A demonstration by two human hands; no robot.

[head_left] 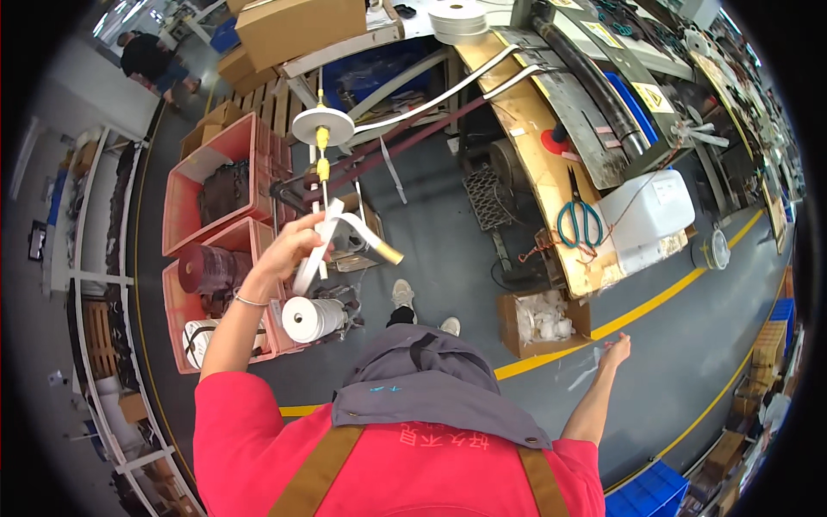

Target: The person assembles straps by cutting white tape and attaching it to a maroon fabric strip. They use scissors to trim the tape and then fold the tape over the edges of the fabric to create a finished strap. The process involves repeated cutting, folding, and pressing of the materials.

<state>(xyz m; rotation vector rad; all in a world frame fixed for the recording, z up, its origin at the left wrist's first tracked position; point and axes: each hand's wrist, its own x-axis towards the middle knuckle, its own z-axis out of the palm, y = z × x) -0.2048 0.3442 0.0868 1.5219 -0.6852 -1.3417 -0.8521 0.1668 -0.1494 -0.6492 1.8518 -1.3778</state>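
Head camera, looking down over a red top and a grey apron bib: the person's left hand (293, 246) is raised in front of a spindle stand, its fingers closing around a loop of white tape (332, 233) that is curling up from the grip and hanging below it. Just above the hand, a vertical rod with yellow fittings (322, 151) is carrying a flat white disc (322, 126) (an empty-looking reel plate), and two bent metal guide bars (448, 90) are running from it toward the workbench. Below the wrist, a full roll of white tape (312, 318) is lying beside two pink plastic crates (185, 194), one of them holding a dark red roll (207, 267).

The right hand (615, 350) is stretching out low and well apart from the tape, its fingers spreading open and gripping nothing, over the grey floor beside a yellow floor line (655, 302). Near it, an open cardboard box (544, 320) of white scraps is standing on the floor at the foot of a wooden workbench (525, 146), where teal-handled scissors (579, 220) are lying next to a white plastic jug (648, 215). Another person (146, 56) is standing far off at the upper left.
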